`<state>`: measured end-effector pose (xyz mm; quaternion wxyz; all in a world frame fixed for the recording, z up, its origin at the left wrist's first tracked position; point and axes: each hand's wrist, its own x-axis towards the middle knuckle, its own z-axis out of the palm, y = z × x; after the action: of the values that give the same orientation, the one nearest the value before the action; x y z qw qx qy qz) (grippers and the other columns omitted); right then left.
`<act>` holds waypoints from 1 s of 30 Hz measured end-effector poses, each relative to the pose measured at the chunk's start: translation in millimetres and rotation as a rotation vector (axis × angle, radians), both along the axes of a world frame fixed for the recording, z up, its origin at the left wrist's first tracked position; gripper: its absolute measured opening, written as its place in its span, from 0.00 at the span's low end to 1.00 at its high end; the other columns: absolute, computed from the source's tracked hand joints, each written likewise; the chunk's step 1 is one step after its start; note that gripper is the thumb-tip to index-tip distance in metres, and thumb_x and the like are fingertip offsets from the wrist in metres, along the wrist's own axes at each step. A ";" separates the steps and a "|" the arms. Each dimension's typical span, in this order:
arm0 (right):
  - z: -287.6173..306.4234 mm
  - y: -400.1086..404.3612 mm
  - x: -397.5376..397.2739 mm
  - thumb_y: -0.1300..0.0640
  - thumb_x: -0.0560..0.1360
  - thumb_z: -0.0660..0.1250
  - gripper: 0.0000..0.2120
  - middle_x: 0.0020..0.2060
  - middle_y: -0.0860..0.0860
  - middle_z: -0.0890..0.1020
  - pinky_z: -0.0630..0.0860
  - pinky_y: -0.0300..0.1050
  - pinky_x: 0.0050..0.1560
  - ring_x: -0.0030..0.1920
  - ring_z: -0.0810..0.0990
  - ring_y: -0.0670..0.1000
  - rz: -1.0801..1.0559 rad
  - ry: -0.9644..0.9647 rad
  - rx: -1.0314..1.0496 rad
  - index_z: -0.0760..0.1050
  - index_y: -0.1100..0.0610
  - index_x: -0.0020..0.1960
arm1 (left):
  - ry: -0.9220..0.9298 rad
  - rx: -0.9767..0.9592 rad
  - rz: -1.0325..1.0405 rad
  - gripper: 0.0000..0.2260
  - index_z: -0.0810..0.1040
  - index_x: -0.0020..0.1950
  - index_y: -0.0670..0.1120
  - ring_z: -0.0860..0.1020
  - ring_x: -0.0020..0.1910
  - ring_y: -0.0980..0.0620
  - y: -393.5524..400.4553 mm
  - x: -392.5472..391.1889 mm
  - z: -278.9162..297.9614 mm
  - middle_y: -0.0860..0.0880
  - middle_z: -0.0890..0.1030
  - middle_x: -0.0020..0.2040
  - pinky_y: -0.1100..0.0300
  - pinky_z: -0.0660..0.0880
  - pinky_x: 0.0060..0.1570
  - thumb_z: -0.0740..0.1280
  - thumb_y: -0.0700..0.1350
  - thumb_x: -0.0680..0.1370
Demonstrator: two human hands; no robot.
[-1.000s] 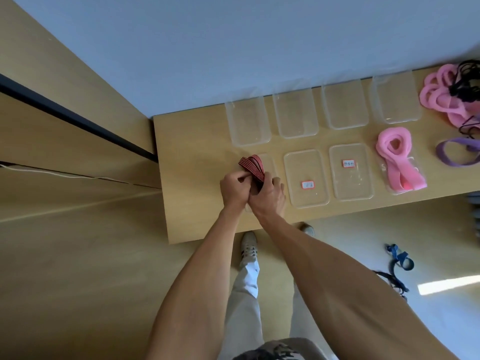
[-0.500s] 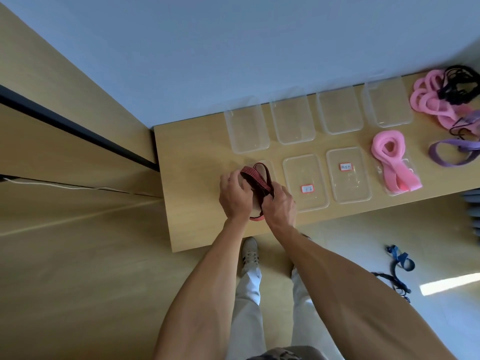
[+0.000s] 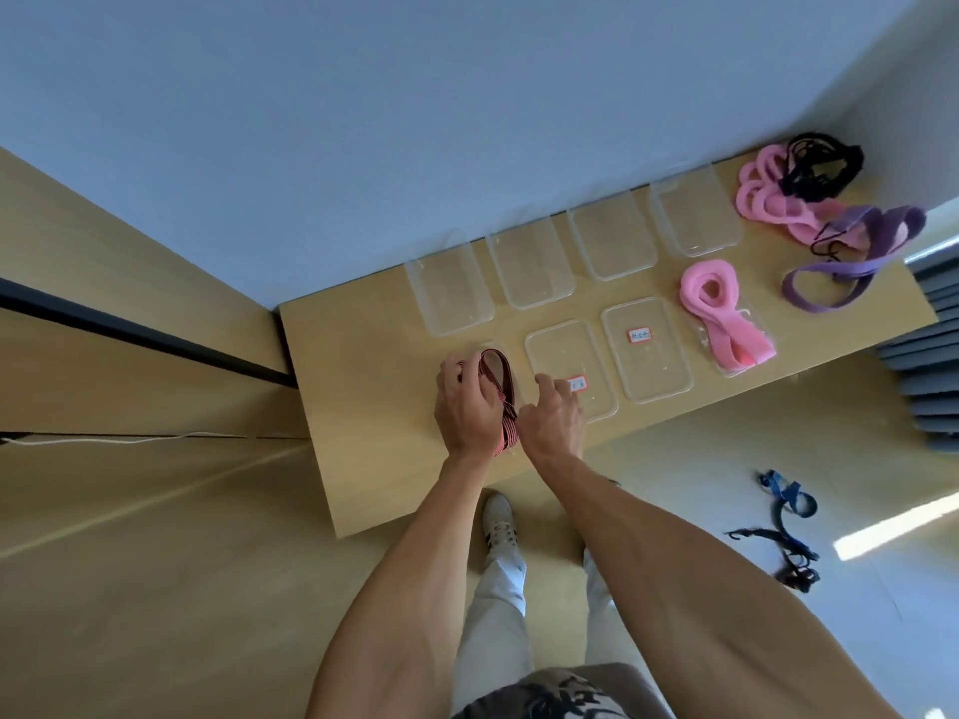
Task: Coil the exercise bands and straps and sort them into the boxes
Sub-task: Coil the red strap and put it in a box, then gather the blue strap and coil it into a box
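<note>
While the long light wooden table (image 3: pixel 363 407) takes up most of the view, eight clear plastic boxes (image 3: pixel 529 262) sit on it in two rows. Loose pink foam bands (image 3: pixel 768 199) pile at the far right end. Near the front left, the red-and-black striped strap (image 3: pixel 501 381) is looped up, left hand (image 3: pixel 467 407) grip curled around it, right hand (image 3: pixel 552 420) pinching its lower end.
</note>
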<state>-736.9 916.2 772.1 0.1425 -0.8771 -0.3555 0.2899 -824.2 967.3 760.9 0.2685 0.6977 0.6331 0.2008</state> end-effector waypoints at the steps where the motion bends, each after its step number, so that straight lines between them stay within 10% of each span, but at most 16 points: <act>1: 10.6 -4.2 5.8 0.66 0.72 0.61 0.24 0.62 0.60 0.75 0.72 0.55 0.57 0.60 0.74 0.63 -0.004 0.007 -0.017 0.72 0.61 0.68 | -0.027 -0.007 -0.010 0.12 0.79 0.60 0.40 0.77 0.56 0.41 -2.0 6.3 10.0 0.42 0.79 0.57 0.48 0.77 0.45 0.63 0.35 0.78; 21: 163.9 -320.3 245.8 0.65 0.76 0.59 0.20 0.53 0.56 0.77 0.77 0.51 0.46 0.50 0.80 0.60 -0.247 -0.210 0.231 0.72 0.56 0.67 | -0.093 0.171 -0.803 0.14 0.80 0.63 0.42 0.79 0.58 0.44 -244.4 269.8 156.2 0.44 0.82 0.59 0.49 0.77 0.54 0.62 0.36 0.79; 26: 170.6 -450.0 308.5 0.65 0.76 0.60 0.21 0.56 0.57 0.77 0.78 0.51 0.50 0.53 0.79 0.59 -0.261 -0.257 0.184 0.72 0.56 0.68 | -0.146 0.194 -0.902 0.11 0.81 0.60 0.42 0.78 0.49 0.53 -358.1 334.2 160.7 0.45 0.82 0.55 0.74 0.67 0.46 0.64 0.37 0.80; 30: 166.2 -539.4 350.7 0.65 0.75 0.60 0.21 0.56 0.57 0.77 0.79 0.51 0.48 0.53 0.79 0.60 -0.386 -0.255 0.154 0.72 0.57 0.67 | -0.156 0.169 -1.023 0.11 0.81 0.61 0.42 0.80 0.52 0.49 -441.8 382.5 158.4 0.44 0.82 0.56 0.64 0.72 0.48 0.63 0.38 0.81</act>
<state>-386.1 376.8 938.3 0.2156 -0.9447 -0.2177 0.1166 -441.7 525.5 919.3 0.3214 0.9199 0.1710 0.1459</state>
